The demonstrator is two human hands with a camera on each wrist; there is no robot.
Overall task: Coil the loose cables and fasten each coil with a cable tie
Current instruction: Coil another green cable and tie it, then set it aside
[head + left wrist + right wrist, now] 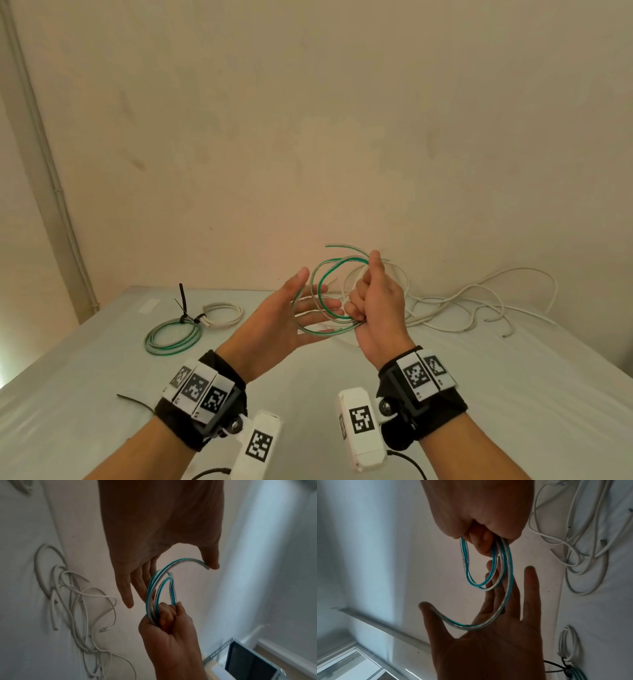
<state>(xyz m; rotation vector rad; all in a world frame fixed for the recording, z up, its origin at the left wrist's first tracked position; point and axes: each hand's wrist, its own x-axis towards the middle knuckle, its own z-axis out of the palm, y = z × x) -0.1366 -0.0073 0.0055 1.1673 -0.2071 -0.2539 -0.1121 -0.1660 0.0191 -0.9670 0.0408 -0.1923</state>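
A green-and-clear cable [319, 287] is wound into a few loops and held in the air above the table. My right hand [376, 308] grips the loops in a fist at their right side, thumb up. My left hand [274, 329] is open with straight fingers just left of it, palm facing the coil. In the wrist views the outer loop [509, 574] runs across the left palm [496, 642] to the thumb tip [212, 565]. The cable's free end [329, 246] sticks out above the right hand.
On the pale table [513, 394] at the left lie a green coil [173, 337] fastened with a black cable tie [182, 305] and a white coil [222, 313]. Loose white cables [462, 305] sprawl at the back right. Another black tie [135, 401] lies near the left wrist.
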